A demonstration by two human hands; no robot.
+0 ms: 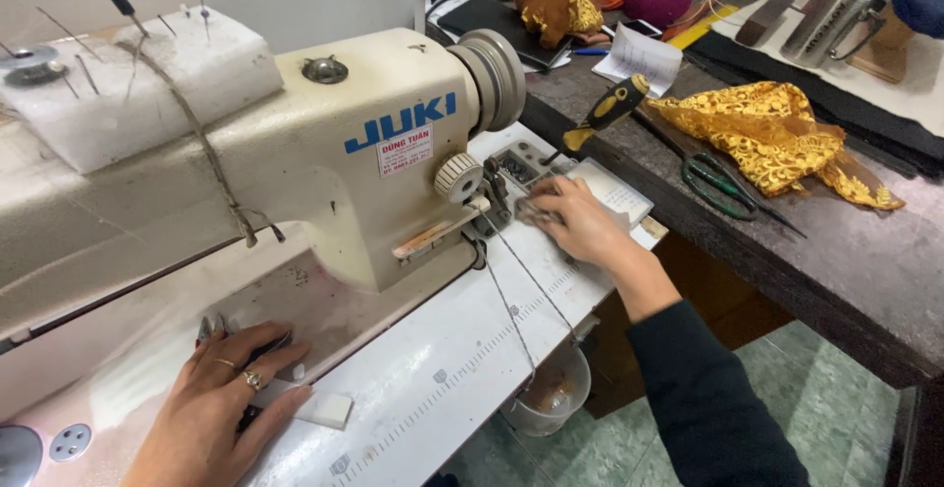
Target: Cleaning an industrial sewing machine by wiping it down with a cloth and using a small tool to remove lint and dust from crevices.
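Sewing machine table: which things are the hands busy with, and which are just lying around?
In use: sewing machine; left hand by the needle; right hand on a small dark object, unclear.

Lying about: scissors; gold lace; screwdriver; plastic cup.

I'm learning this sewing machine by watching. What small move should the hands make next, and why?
Probably the right hand lifts what it grips beside the machine's base. It is closed on a small item there that I cannot make out, while the left hand lies flat by the needle end, on a dark piece.

At lower left the left hand (211, 403) rests beside the sewing machine (295, 162); at centre the right hand (575, 219) touches the white table (433, 389).
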